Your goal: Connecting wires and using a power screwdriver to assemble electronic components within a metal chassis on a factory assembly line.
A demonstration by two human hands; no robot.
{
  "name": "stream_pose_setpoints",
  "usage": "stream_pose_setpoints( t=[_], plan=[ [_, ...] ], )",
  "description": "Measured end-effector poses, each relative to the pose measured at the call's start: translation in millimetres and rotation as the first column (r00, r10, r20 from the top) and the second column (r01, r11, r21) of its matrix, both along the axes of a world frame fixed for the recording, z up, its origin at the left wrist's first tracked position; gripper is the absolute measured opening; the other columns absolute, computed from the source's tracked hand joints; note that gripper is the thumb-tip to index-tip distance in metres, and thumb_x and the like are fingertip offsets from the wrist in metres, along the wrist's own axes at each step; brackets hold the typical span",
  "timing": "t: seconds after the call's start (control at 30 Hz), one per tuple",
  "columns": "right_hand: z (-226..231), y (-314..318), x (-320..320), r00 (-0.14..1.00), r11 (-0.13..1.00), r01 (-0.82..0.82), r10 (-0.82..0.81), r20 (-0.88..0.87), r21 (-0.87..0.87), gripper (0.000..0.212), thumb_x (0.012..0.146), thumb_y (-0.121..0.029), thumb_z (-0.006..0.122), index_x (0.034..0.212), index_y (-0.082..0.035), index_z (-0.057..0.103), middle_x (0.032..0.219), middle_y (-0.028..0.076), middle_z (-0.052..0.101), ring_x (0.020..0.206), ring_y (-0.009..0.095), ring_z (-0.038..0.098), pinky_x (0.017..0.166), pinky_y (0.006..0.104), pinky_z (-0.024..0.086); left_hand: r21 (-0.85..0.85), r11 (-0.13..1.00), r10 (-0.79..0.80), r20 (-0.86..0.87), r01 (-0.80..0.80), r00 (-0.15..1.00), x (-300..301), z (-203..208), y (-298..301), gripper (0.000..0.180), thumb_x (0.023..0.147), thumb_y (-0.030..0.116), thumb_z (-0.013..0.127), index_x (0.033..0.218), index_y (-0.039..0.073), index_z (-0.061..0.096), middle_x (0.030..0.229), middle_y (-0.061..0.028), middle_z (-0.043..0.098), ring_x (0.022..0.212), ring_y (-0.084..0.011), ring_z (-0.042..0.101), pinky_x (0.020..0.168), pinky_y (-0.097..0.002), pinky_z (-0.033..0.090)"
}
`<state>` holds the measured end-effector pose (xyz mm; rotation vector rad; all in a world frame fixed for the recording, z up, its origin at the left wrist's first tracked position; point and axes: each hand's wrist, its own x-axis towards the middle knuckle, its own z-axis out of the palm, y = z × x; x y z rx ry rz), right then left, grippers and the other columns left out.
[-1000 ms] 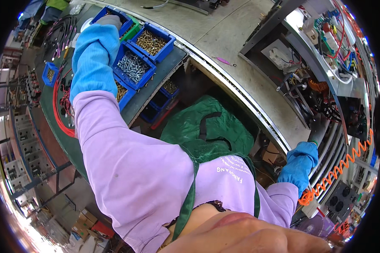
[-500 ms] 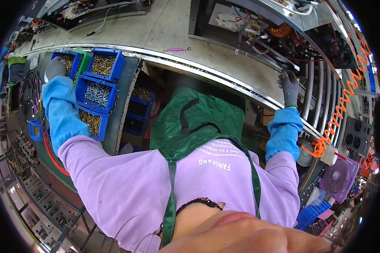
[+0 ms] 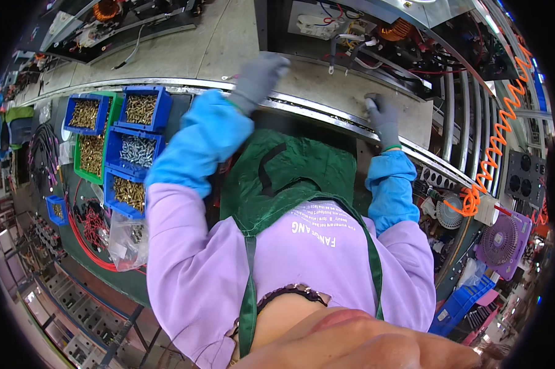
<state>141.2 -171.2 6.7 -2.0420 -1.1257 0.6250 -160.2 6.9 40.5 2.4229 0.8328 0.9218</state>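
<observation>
My left hand (image 3: 259,81), in a grey glove and blue sleeve cover, is over the metal rail at the near edge of the workbench (image 3: 228,44). Its fingers are curled, and whatever they hold is hidden. One end of the pink-handled tool (image 3: 229,77) peeks out beside this hand, which covers the rest. My right hand (image 3: 383,118), gloved in grey too, is at the bench edge below an open metal chassis (image 3: 277,31) with wires and a copper coil. Its fingers are bent together; nothing nameable shows in them.
Blue and green bins (image 3: 137,151) of brass and silver screws stand on the left side table. Red wires (image 3: 93,224) and a clear plastic bag (image 3: 128,243) lie nearer. On the right are metal rollers (image 3: 469,123), a coiled orange hose (image 3: 496,141) and a purple fan (image 3: 502,245).
My left hand has left the screw bin and moved right, over the pink-handled tool. My right hand has shifted left along the bench edge, its fingers drawn in more.
</observation>
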Motion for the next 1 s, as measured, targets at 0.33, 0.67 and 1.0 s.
stream_pose_setpoints(
  t=[0.33, 0.67, 1.0],
  plan=[
    [0, 22, -47, 0.946, 0.995, -0.08, 0.055, 0.321, 0.065, 0.023, 0.084, -0.025, 0.058, 0.099, -0.009, 0.063, 0.087, 0.013, 0.066, 0.082, 0.029, 0.063, 0.072, 0.0373, 0.049, -0.152, 0.988, 0.058, 0.175, -0.031, 0.983, 56, -49, -8, 0.028, 0.087, 0.026, 0.058, 0.111, 0.012, 0.063, 0.096, -0.0185, 0.063, 0.089, -0.0333, 0.061, 0.075, -0.0383, 0.049],
    [-6, 92, -109, 0.893, 0.967, -0.157, 0.225, 0.389, -0.2, 0.033, 0.079, -0.034, 0.06, 0.103, -0.011, 0.062, 0.084, 0.015, 0.066, 0.078, 0.035, 0.062, 0.07, 0.0446, 0.05, -0.384, 0.903, 0.284, 0.19, -0.195, 0.94, 50, -42, -9, 0.03, 0.09, 0.027, 0.055, 0.117, 0.014, 0.059, 0.098, -0.0179, 0.065, 0.091, -0.0345, 0.062, 0.077, -0.0371, 0.049],
    [-2, 89, -114, 0.933, 0.982, -0.109, 0.155, 0.326, -0.154, 0.041, 0.08, -0.043, 0.059, 0.1, -0.008, 0.061, 0.086, 0.016, 0.065, 0.081, 0.034, 0.062, 0.069, 0.0443, 0.049, -0.221, 0.961, 0.204, 0.166, -0.165, 0.965, 53, -58, -8, 0.027, 0.084, 0.016, 0.06, 0.11, 0.012, 0.062, 0.099, -0.0137, 0.065, 0.091, -0.0328, 0.062, 0.077, -0.0373, 0.05]
  ],
)
